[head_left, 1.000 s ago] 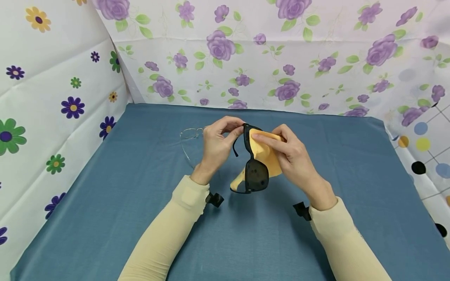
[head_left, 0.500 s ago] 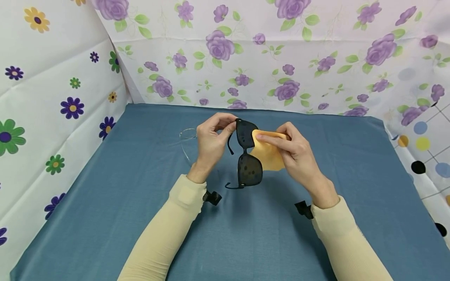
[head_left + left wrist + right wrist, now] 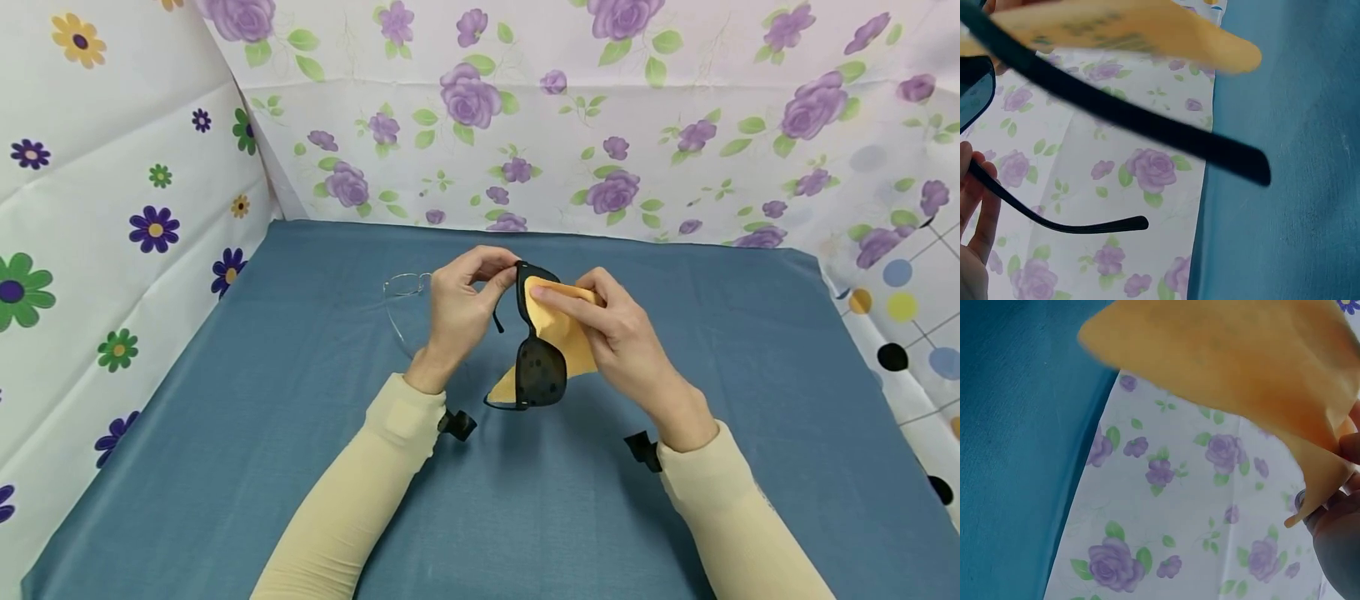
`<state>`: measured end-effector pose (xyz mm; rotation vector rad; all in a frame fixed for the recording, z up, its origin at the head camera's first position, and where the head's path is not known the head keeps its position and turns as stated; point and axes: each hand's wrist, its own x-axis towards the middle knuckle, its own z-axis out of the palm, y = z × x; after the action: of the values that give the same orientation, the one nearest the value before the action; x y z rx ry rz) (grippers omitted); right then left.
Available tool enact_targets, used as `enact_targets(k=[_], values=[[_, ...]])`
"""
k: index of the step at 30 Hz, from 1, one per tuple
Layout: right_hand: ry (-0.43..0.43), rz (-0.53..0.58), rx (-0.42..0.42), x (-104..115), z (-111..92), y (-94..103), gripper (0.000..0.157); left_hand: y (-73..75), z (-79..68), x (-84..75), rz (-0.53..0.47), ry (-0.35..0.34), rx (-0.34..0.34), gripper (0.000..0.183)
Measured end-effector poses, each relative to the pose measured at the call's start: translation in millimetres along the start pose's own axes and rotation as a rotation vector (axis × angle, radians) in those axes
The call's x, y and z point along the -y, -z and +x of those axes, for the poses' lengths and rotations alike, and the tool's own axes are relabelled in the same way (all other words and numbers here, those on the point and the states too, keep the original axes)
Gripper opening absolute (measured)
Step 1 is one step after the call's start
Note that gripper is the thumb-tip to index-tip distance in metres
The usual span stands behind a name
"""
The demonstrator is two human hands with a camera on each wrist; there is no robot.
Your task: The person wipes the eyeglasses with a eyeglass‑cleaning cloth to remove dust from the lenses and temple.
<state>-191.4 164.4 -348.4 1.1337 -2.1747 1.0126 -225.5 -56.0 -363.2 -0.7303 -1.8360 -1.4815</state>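
Note:
Black sunglasses [image 3: 542,373] hang on end over the table, their temples unfolded toward the left. My left hand [image 3: 467,312] pinches them at the upper hinge corner between thumb and fingers. With my right hand [image 3: 622,337] I pinch a yellow cloth [image 3: 573,337] against the upper lens, which it mostly covers; a corner of it shows behind the lower lens. Spots dot the dark lower lens. In the left wrist view both temples [image 3: 1129,119] stretch across, the nearer one blurred. The cloth [image 3: 1222,356] spreads wide in the right wrist view, gripped at its right edge.
Thin wire-framed glasses [image 3: 386,302] lie on the blue tablecloth [image 3: 300,350] behind my left hand, partly hidden by it. A flower-print sheet [image 3: 555,150] rises at the table's back edge, another at the left. Black wrist cameras [image 3: 459,425] sit on both sleeves.
The sunglasses and left hand swung left and up half a second ago, then came back right and down. The cloth moved off the upper lens and now covers most of it again.

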Motion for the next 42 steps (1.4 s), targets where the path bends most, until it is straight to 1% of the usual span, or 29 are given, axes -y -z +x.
enact_targets(k=[3, 6, 12, 15, 18, 23, 27, 32, 35, 38, 42], values=[[-0.022, -0.048, 0.024, -1, -1, -1.5, 0.066, -1.5, 0.0, -0.8, 0.006, -0.025, 0.014, 0.009], [-0.050, -0.067, 0.039, -1, -1, -2.1, 0.066, -2.7, 0.2, -1.4, 0.017, -0.048, 0.021, 0.009], [-0.110, -0.045, 0.028, -2, -2, -1.5, 0.057, -3.5, -0.4, -0.7, 0.024, -0.063, 0.023, 0.010], [-0.132, -0.034, 0.018, -3, -1, -1.2, 0.056, -3.6, 0.1, -0.6, 0.027, -0.066, 0.021, 0.010], [-0.137, -0.026, 0.003, -4, -1, -1.2, 0.053, -3.0, 0.6, -1.0, 0.015, -0.051, 0.006, 0.009], [-0.139, 0.008, -0.040, -5, -1, -1.0, 0.046, 0.5, 1.7, -1.3, -0.020, -0.004, -0.046, 0.009], [-0.144, 0.025, -0.047, -5, -2, -0.2, 0.043, 3.9, 1.9, -0.8, -0.007, 0.025, -0.073, 0.011], [-0.107, 0.052, -0.045, -2, -4, 1.2, 0.040, 5.9, 2.0, 1.3, 0.017, 0.058, -0.101, 0.012], [-0.065, 0.085, -0.046, -1, -3, 0.2, 0.043, 6.6, 1.8, 2.1, 0.028, 0.079, -0.111, 0.012], [-0.029, 0.109, -0.037, -1, -2, -1.2, 0.048, 6.4, 1.5, 2.7, 0.054, 0.095, -0.099, 0.011], [0.004, 0.093, -0.008, -2, -2, -1.6, 0.054, 4.6, 1.2, 1.4, 0.093, 0.109, -0.060, 0.012]])
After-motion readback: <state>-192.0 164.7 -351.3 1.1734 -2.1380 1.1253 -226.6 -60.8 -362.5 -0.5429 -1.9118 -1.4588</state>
